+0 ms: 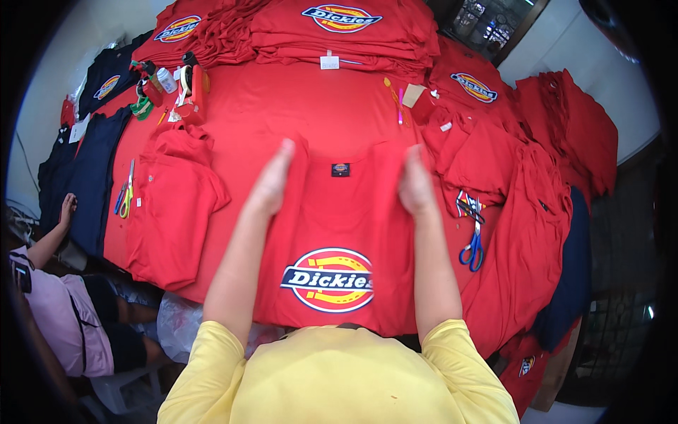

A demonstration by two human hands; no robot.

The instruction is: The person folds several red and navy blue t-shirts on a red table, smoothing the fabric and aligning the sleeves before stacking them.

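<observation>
A red shirt (339, 212) lies in front of me, with a dark neck label and a large oval printed emblem on its chest. Its sides are folded inward into a narrow shape. My left hand (274, 182) is at the shirt's left side, fingers stretched out along the cloth. Opposite it, my right hand (418, 185) rests at the right side in the same way, fingers straight and slightly blurred. Both palms face inward, and their inner sides are partly hidden.
Stacked red shirts (346, 39) line the far side. Blue-handled scissors (473, 240) lie at right on heaped shirts; yellow-handled scissors (128, 192) lie left beside a folded red garment (173, 212). A tape dispenser (191, 95) stands far left. Another person's hand (68, 210) touches navy cloth.
</observation>
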